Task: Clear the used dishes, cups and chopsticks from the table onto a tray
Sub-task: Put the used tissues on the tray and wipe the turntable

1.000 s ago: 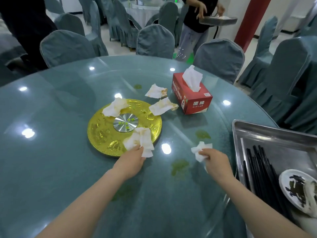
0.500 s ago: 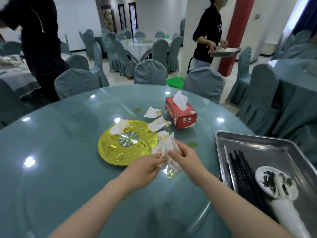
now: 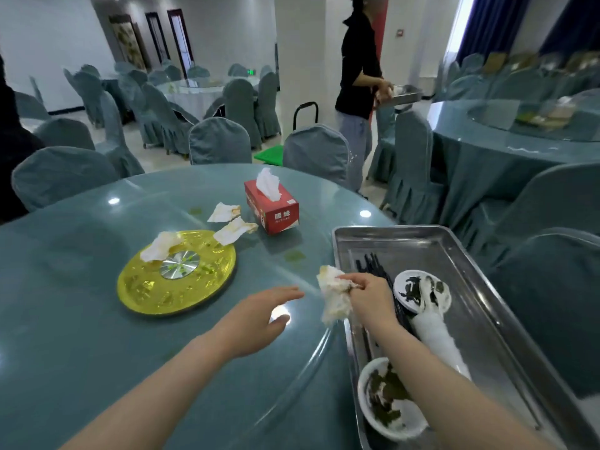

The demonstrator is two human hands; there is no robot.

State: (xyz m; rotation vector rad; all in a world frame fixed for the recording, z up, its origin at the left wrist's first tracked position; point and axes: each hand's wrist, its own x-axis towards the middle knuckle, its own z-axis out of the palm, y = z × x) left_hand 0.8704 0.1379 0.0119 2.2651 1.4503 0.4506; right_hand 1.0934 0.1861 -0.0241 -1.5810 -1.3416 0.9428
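Banquet hall, round glass table (image 3: pixel 81 319), used napkins being cleared.
Soiled napkins (image 3: pixel 334 297) are pinched by the right hand (image 3: pixel 367 300) over the tray (image 3: pixel 454 248) rim at 3 o'clock; the left hand (image 3: pixel 256 319) is held flat, fingers spread. Chopsticks (image 3: pixel 373 264) and dishes (image 3: pixel 422 292) are seen in the tray.

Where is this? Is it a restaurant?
Probably yes, a big banquet hall. There are many round tables with covered chairs all around, a gold turntable base in the middle of this one, and a metal tray filling up with dirty dishes.
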